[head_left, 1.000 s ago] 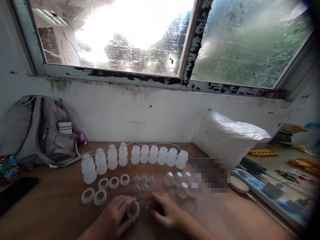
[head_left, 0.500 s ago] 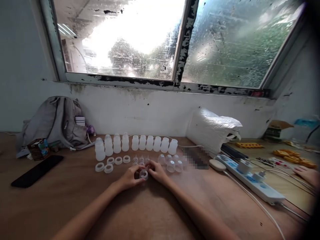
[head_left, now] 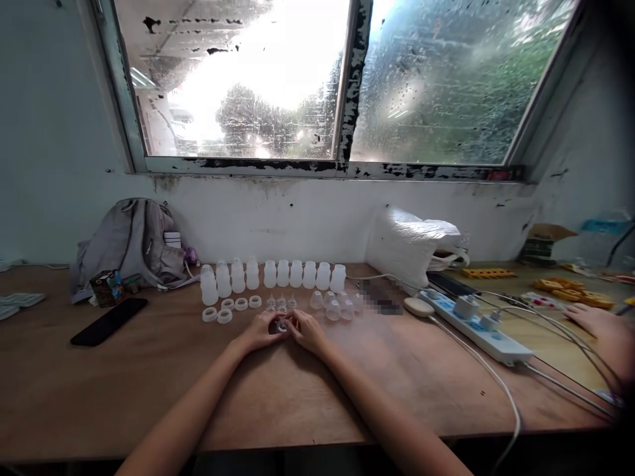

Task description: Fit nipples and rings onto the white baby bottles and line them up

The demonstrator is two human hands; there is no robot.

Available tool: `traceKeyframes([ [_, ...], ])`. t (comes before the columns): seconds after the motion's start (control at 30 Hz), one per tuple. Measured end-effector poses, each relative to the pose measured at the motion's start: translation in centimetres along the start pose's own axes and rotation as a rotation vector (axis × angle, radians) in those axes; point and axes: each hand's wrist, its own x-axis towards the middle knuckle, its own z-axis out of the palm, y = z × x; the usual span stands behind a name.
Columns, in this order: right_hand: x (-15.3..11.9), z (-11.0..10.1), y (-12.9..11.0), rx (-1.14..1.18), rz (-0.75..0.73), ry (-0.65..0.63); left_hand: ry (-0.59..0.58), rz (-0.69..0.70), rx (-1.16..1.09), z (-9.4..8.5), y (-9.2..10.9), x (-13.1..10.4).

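Observation:
Between the fingertips of both hands, close above the table, is a small translucent bottle collar ring (head_left: 282, 326). My left hand (head_left: 258, 332) grips its left side with thumb and fingers. My right hand (head_left: 306, 332) closes on the right side; its fingers partly cover the ring, and whether a nipple sits inside is unclear. Just beyond the hands stand clear bottle nipples (head_left: 281, 301). Several loose collar rings (head_left: 225, 317) lie to the left, and clear domed caps (head_left: 333, 310) to the right. Behind them is a row of milky baby bottles (head_left: 282, 273), the left ones fitted with tops.
A black phone (head_left: 109, 322), a small carton (head_left: 106, 288) and a grey backpack (head_left: 131, 248) are at left. On the right are a white power strip (head_left: 496, 342) with cables, a round white device (head_left: 418, 307), a silvery bag (head_left: 404, 248) and another person's hand (head_left: 588, 317) near yellow parts.
The camera view has shifted, showing the table's front edge. Both hands stay together at the ring, and my right hand's fingers now cover more of it.

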Motion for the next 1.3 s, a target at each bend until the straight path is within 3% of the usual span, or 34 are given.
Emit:
traceKeyframes([
  [0.13,0.0,0.3,-0.4,-0.104,-0.006,-0.012,0.003,0.022,0.035,0.0,0.2,-0.2],
  [0.3,0.2,0.5,-0.4,-0.075,0.020,0.058,0.029,0.036,0.042,0.1,0.5,-0.3],
  [0.57,0.0,-0.1,-1.1,-0.131,-0.086,0.134,0.106,0.003,-0.038,-0.3,1.5,-0.1],
  [0.77,-0.1,0.0,-1.7,-0.165,-0.135,0.154,0.184,-0.026,0.059,-1.0,2.4,-0.3],
  [1.3,-0.3,0.1,-1.7,-0.149,-0.212,0.219,0.226,-0.018,0.180,-0.9,2.3,0.1],
])
